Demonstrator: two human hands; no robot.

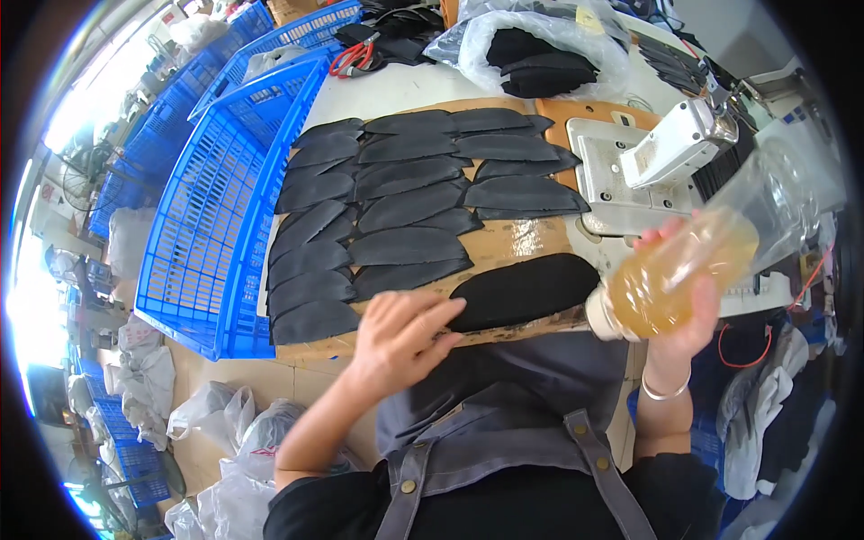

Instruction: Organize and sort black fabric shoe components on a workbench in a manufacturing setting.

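Note:
My left hand (pixel 392 344) is at the near edge of the work surface, its thumb and fingertips closed on the left end of a black oval fabric pad (pixel 526 292). Wrapped in my right hand (pixel 700 322) is a clear plastic bottle (pixel 670 274) part filled with yellowish liquid. It is tilted, with its pale cap pointing down and left at the pad's right end. I cannot tell whether cap and pad touch. Beyond my hands, several black leaf-shaped pieces (pixel 409 192) lie overlapping in columns on a brown board (pixel 526 236).
A white sewing machine (pixel 675 148) stands at the right. Along the board's left side leans a blue plastic basket (pixel 202 225). Red-handled scissors (pixel 354 59) and a clear bag (pixel 472 45) of black pieces lie at the back. Plastic bags (pixel 243 481) rest on the floor, lower left.

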